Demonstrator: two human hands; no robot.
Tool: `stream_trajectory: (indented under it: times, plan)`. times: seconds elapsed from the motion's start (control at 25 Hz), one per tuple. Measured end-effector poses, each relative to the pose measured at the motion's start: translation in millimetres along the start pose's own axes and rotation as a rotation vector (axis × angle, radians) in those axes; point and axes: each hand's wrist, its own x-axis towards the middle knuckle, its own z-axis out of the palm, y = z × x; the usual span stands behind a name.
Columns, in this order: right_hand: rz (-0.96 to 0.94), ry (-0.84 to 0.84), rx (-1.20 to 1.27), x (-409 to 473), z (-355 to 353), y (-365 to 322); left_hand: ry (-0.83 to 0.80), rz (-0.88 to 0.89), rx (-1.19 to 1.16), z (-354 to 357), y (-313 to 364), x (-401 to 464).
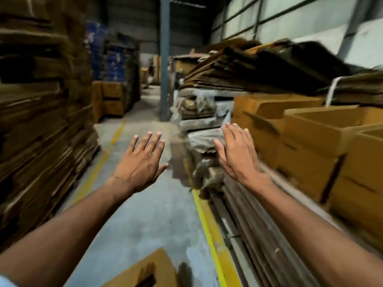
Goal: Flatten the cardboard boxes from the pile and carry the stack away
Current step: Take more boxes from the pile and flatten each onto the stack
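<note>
Two hands are seen stretched forward over a warehouse aisle, both empty. The left hand (141, 162) is held palm down with its five fingers spread, above the grey floor (145, 214). The right hand (236, 154) is turned partly on edge with its fingers extended and close together, just in front of the low stack of flattened cardboard (259, 235) that runs along the right side. Nothing is gripped by either hand, and the two are held well apart from each other.

Two yellow lines are painted on the floor: one (209, 235) beside the low stack on the right, one (99, 162) beside the tall stack of flattened sheets (41, 121) on the left. Open cardboard boxes (323, 131) are piled on the right, behind the low stack; at least three can be made out, and blur prevents a firmer count. Above and behind them a heap of flattened cardboard (259, 67) is seen. One further piece of cardboard (149, 270) lies at the bottom edge, on the floor. One blue-grey pillar (165, 59) stands at the aisle's far end.
</note>
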Motion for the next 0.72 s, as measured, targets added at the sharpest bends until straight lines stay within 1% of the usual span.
stream_trajectory:
  times: [0.08,0.16,0.28,0.4,0.56,0.64,0.72]
  plan:
    - [0.045,0.045,-0.073,28,-34,42,0.067,0.030,-0.022,-25,19,56]
    - [0.106,0.014,-0.137,48,-63,84,0.125,0.051,-0.047,-39,46,106]
    - [0.164,-0.030,-0.228,72,-88,136,0.157,0.082,-0.114,-50,82,165]
    - [0.202,-0.070,-0.293,84,-92,172,0.196,0.128,-0.126,-39,104,206]
    - [0.232,-0.101,-0.384,93,-90,204,0.185,0.222,-0.172,-10,131,260]
    - [0.257,-0.109,-0.444,91,-89,215,0.191,0.288,-0.199,5,150,287]
    - [0.322,-0.135,-0.500,83,-95,225,0.200,0.367,-0.246,17,174,309]
